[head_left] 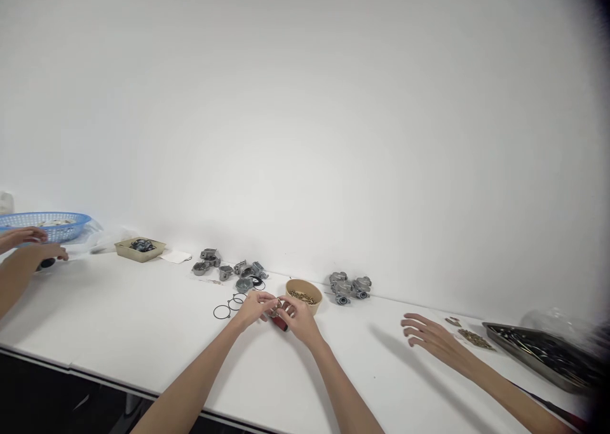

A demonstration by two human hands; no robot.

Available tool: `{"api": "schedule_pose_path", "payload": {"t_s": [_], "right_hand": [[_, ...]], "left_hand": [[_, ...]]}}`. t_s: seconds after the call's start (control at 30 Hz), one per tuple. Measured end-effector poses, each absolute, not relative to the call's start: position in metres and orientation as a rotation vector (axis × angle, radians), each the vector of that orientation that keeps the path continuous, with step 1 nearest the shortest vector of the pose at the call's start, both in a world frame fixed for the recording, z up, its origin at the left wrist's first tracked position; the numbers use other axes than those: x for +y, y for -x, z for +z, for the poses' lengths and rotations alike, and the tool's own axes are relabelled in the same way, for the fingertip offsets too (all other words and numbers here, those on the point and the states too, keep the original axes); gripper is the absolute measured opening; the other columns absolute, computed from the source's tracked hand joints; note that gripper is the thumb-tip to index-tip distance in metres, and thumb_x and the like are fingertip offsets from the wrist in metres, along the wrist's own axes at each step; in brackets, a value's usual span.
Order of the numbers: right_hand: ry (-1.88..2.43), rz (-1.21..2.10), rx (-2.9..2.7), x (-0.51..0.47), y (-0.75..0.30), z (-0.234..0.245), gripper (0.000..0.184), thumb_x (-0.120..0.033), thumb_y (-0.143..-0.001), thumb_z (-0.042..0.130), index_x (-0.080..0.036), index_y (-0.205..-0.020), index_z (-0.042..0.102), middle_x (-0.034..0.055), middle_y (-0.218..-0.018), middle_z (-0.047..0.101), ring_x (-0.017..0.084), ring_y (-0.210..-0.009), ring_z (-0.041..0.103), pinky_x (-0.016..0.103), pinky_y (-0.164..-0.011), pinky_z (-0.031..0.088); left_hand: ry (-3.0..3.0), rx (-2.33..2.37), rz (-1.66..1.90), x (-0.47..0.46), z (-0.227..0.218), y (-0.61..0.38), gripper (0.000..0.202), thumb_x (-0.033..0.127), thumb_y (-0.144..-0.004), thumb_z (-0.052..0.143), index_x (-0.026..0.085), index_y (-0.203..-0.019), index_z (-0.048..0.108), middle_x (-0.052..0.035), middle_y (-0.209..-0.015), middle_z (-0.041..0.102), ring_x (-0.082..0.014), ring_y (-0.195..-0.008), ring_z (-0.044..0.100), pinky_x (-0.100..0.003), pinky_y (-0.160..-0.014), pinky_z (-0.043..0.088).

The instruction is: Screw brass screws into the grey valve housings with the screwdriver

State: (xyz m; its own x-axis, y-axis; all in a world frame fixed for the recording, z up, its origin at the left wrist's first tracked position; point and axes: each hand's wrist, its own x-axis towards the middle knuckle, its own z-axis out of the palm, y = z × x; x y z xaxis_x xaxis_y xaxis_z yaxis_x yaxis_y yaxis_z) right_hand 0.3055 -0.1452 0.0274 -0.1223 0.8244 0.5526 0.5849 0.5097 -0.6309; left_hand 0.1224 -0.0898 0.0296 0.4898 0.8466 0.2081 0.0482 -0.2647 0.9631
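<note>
My left hand [255,308] and my right hand [298,316] meet over the white table [143,332], both with fingers closed around a small metal part [276,307]. A red-handled tool [280,323] lies under my right hand. Just behind my hands stands a tan bowl of small brass screws [304,293]. Thin black rings [229,307] lie on the table left of my left hand.
Grey cast metal housings lie in a group [229,267] behind the rings and another group [350,287] right of the bowl. Another person's hand [424,333] rests at right near a metal tray [543,351]. At far left, other hands [28,243] work by a blue basket [47,224] and a beige tray [140,248].
</note>
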Motion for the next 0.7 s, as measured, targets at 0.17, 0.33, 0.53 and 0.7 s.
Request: {"api": "schedule_pose_path", "payload": {"t_s": [0.17,0.33,0.53,0.7], "right_hand": [[1.156,0.346,-1.821,-0.145,-0.305,0.028,0.034,-0.04,-0.086,0.061,-0.019,-0.11,0.072,0.0065,-0.085,0.072,0.015,-0.061,0.062,0.025,-0.055,0.049],[1.167,0.319,-1.797,-0.144,-0.306,0.027,0.031,-0.045,-0.086,0.061,-0.019,-0.099,0.073,0.0053,-0.078,0.072,0.016,-0.058,0.061,0.026,-0.054,0.048],[1.197,0.251,-1.715,-0.14,-0.311,0.025,0.026,-0.043,-0.086,0.062,-0.019,-0.094,0.069,0.0057,-0.075,0.07,0.019,-0.063,0.063,0.028,-0.059,0.051],[1.166,0.157,-1.716,-0.14,-0.311,0.026,0.027,-0.044,-0.087,0.061,-0.019,-0.093,0.071,0.0093,-0.089,0.072,0.02,-0.067,0.064,0.031,-0.065,0.053]], "left_hand": [[-1.71,0.762,0.907,-0.088,0.024,-0.124,0.05,0.058,-0.075,0.069,0.013,-0.096,0.076,-0.0088,-0.082,0.074,-0.0168,-0.066,0.066,-0.022,-0.048,0.048],[-1.727,0.777,0.884,-0.086,0.021,-0.125,0.051,0.061,-0.074,0.068,0.014,-0.093,0.075,-0.0073,-0.08,0.073,-0.0127,-0.054,0.06,-0.021,-0.045,0.045],[-1.716,0.828,0.91,-0.082,0.019,-0.126,0.051,0.061,-0.076,0.064,0.015,-0.097,0.07,-0.0078,-0.078,0.073,-0.0177,-0.065,0.066,-0.02,-0.043,0.045],[-1.739,0.956,0.925,-0.078,0.016,-0.127,0.047,0.059,-0.075,0.066,0.016,-0.095,0.068,-0.0066,-0.073,0.072,-0.0152,-0.055,0.063,-0.019,-0.041,0.042]]}}
